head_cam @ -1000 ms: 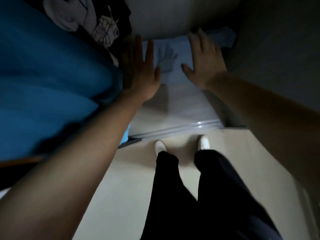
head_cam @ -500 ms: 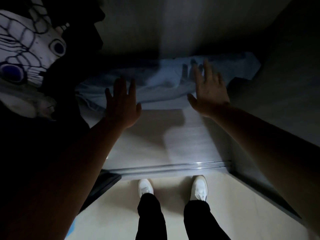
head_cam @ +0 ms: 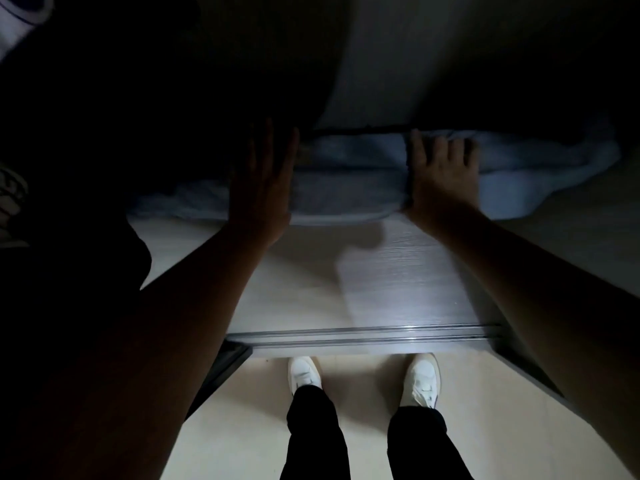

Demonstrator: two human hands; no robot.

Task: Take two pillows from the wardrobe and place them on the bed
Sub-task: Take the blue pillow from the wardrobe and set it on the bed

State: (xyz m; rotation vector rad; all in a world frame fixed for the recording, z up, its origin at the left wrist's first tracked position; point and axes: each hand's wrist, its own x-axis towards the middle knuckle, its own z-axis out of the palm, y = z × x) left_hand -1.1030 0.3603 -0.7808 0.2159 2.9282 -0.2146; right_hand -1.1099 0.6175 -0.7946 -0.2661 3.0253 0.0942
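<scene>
A pale blue pillow (head_cam: 349,178) lies across the back of the wardrobe floor (head_cam: 311,289), its right end bunched up against the side wall. My left hand (head_cam: 261,181) is flat and open against the pillow's left part, fingers pointing up. My right hand (head_cam: 441,174) rests on the pillow's right part, with the fingers curling over its top edge and the thumb at its front. Whether a second pillow lies behind or under it is hidden in the dark.
Dark hanging clothes (head_cam: 86,168) fill the left side of the wardrobe, one with a white print (head_cam: 20,15). A metal sliding-door track (head_cam: 363,336) runs along the wardrobe's front edge. My white shoes (head_cam: 304,372) stand on the beige floor just before it.
Both hands have moved forward onto the blue pillow. The right hand's fingers went from spread flat to curled over the pillow's top edge. The view has tilted lower into the wardrobe.
</scene>
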